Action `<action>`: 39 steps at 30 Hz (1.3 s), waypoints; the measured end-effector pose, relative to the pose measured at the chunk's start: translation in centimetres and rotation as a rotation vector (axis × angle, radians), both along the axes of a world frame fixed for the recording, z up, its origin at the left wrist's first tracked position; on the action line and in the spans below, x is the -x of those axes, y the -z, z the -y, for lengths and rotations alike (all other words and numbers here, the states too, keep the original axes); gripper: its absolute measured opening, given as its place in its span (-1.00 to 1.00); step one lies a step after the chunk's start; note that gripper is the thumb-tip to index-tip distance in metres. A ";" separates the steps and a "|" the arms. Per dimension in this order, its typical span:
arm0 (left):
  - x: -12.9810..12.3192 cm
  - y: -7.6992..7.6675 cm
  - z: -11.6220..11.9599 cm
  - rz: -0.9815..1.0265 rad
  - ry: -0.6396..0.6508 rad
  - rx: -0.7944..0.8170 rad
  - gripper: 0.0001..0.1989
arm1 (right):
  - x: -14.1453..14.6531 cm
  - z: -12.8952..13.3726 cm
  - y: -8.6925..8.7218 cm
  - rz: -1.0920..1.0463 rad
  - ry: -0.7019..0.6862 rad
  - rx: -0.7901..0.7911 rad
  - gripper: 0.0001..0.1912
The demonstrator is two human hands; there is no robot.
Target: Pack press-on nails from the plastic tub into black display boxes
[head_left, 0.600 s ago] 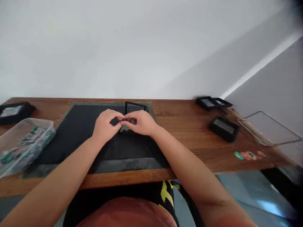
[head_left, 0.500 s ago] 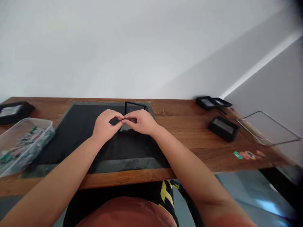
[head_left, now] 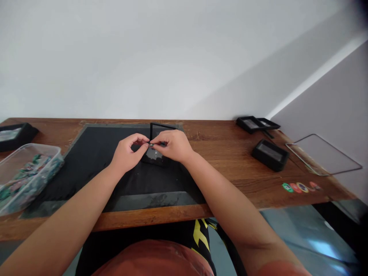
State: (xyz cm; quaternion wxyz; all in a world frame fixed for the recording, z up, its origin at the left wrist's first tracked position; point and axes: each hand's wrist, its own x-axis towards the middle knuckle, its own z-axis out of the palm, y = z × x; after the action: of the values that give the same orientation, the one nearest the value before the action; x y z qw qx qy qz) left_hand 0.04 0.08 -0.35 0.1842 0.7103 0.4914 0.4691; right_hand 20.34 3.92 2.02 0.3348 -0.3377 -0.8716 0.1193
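My left hand (head_left: 126, 152) and my right hand (head_left: 174, 143) meet fingertip to fingertip over the black mat (head_left: 94, 161). Both are closed in a pinch around a tiny object (head_left: 151, 145), too small to name. Just beneath and behind them is a small black box (head_left: 153, 156) with its framed clear lid (head_left: 162, 126) raised. Part of that box is hidden by my right hand, and pale shapes show inside it.
A clear plastic tub (head_left: 53, 153) of small colourful pieces stands at the left, near a black box (head_left: 17, 136). On the right are more black boxes (head_left: 270, 154), several round stickers or tokens (head_left: 301, 187) and a thin metal frame (head_left: 339, 153) at the table's edge.
The fingertips have shifted slightly, and a sliver of the tiny object now shows between them. More of the box below is visible. The whole view has moved a little.
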 end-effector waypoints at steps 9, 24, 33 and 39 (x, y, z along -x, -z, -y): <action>-0.5 -0.5 0.6 0.011 0.051 -0.065 -0.85 | 0.0 0.1 0.1 -0.116 -0.068 -0.123 -0.88; -0.5 -0.5 0.0 0.285 -0.020 0.130 -0.81 | 0.1 0.1 0.4 -0.095 0.011 -0.070 -0.78; -0.7 -0.6 0.1 0.583 -0.006 0.335 -0.64 | 0.9 0.8 0.2 -0.121 0.122 0.051 -0.76; -0.9 -0.6 -0.1 0.659 -0.003 0.392 -0.58 | 1.1 0.7 0.8 -0.141 0.072 0.105 -0.68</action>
State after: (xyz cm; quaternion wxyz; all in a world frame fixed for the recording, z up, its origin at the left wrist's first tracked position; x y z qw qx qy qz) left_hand 0.90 0.16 0.29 0.4640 0.4718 0.4873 0.5698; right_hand 19.27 3.27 1.26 0.3810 -0.3768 -0.8257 0.1762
